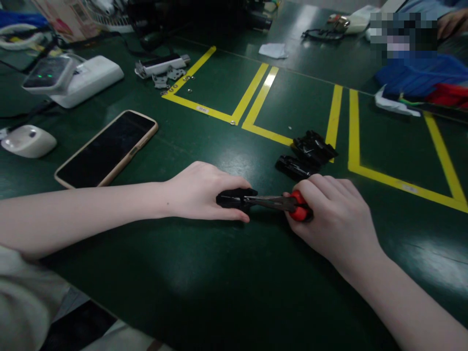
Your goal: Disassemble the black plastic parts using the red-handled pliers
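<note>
My left hand (204, 195) is closed round a small black plastic part (232, 199), thumb and fingers on either side of it. My right hand (331, 214) grips the red handles of a pair of long-nose pliers (270, 201). The jaw tips of the pliers meet the right end of the black part; exactly what they pinch is too small to tell. Just beyond my right hand lie more black plastic parts (314, 147), close together and partly over a strip of yellow tape.
A phone (107, 148) lies left, near a white mouse-shaped device (29, 141) and a white scanner-like unit (87, 80). Metal brackets (168, 75) and small rings sit behind. Yellow tape (256, 95) marks the green table. At far right are a blue tray (424, 73) and another person's hand (453, 23).
</note>
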`<state>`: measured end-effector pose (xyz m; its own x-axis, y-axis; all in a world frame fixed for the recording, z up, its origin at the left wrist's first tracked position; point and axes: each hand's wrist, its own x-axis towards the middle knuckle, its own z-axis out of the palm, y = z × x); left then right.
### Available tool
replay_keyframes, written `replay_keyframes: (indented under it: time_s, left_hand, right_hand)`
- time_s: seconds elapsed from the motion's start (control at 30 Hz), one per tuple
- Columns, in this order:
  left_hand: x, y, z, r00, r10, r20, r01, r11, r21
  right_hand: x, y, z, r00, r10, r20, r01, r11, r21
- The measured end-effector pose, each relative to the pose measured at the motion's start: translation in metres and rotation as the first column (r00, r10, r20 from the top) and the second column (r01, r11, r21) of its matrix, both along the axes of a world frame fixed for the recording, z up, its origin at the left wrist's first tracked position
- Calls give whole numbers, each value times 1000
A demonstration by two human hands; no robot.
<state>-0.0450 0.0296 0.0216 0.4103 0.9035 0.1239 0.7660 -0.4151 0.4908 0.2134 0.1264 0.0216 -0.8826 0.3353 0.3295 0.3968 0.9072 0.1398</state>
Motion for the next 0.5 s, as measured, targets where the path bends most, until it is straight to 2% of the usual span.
replay_keyframes:
  time_s: [0.27, 0.5]
  left_hand:
    - [1, 3, 3, 999, 26, 31, -23, 994, -106]
    - [1, 5, 2, 998, 39, 43, -33, 992, -118]
  right_hand:
    - [2, 7, 2, 999, 37, 4, -37, 999, 8]
    - [1, 4, 1, 1000, 15, 4, -15, 1000, 25]
